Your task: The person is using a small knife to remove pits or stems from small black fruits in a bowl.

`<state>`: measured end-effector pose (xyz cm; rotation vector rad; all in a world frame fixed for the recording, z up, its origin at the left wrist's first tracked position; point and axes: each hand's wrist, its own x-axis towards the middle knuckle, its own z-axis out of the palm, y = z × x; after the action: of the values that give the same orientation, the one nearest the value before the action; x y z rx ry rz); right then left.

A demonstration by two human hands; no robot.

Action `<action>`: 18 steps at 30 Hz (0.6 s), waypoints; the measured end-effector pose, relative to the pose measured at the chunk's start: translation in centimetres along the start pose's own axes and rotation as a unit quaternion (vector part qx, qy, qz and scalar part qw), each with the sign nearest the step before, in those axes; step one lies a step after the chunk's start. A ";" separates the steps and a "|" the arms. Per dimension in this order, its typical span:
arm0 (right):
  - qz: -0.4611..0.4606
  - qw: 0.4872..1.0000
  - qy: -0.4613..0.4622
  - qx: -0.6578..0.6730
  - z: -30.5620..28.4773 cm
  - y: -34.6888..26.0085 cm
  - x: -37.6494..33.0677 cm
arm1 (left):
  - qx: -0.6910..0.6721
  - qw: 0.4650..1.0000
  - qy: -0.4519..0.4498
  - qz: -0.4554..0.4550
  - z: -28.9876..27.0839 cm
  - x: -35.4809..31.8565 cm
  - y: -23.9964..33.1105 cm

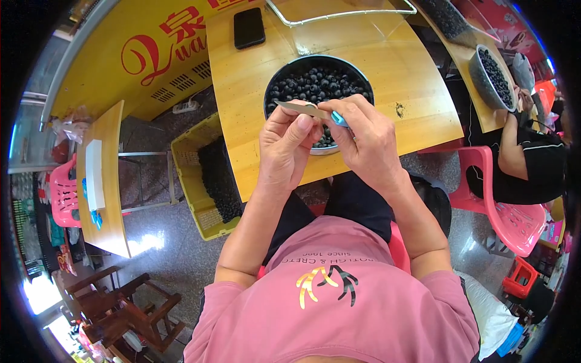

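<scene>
My right hand (366,133) is closed round the light-blue handle (339,119) of a small knife (302,109), its blade pointing left. My left hand (284,145) is closed, thumb and fingers pinched together at the blade. A small pale bit shows by its fingertips, but the piece it pinches is mostly hidden. Both hands are over the near part of a round metal bowl (370,91), which holds many small, dark, round fruits or nuts (318,81) whose kind I cannot tell.
The bowl stands on a wooden table (417,115) with a black phone (249,28) and a clear tray (342,21). A yellow crate (181,157) of dark pieces is on the floor at left. At right, a person (520,151) sits near another filled bowl (478,78) and a pink chair (472,175).
</scene>
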<state>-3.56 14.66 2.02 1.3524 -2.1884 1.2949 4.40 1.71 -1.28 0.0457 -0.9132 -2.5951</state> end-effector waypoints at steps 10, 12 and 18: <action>0.124 0.984 -0.036 0.121 -0.9 -1.1 0.2 | 0.029 0.997 -0.062 0.046 -0.3 -0.3 0.4; 0.223 0.935 -0.044 0.272 -0.9 -2.3 0.5 | 0.032 0.999 -0.022 0.030 0.2 -0.6 0.3; 0.276 0.864 -0.088 0.412 -0.5 -1.6 0.5 | 0.048 0.996 -0.065 0.029 -0.4 -0.7 0.5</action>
<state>-2.63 14.49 3.44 1.0978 -2.3222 2.6420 5.26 1.37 -1.37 -0.1231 -1.0689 -2.5222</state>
